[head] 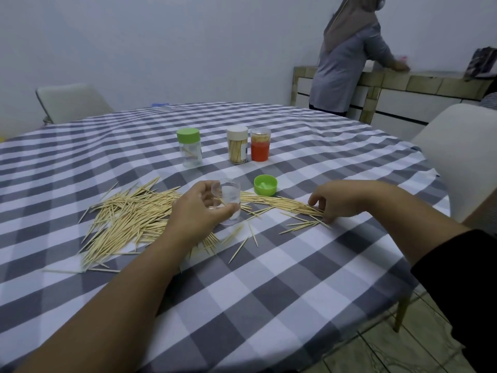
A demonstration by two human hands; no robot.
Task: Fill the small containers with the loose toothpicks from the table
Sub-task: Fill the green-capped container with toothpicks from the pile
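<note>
A: Where is the open container?
B: The left hand has its grip clamped round the clear container, tilted, mouth toward the camera, over the toothpicks spread on the checked surface.
A: The other hand?
B: The right hand curls its fingertips onto the toothpicks' right end; whether it pinches any, I cannot tell.
A: Room?
B: The green lid lies just behind; three capped jars stand farther back. The near edge has bare cloth.

Person at counter — bag perhaps
</note>
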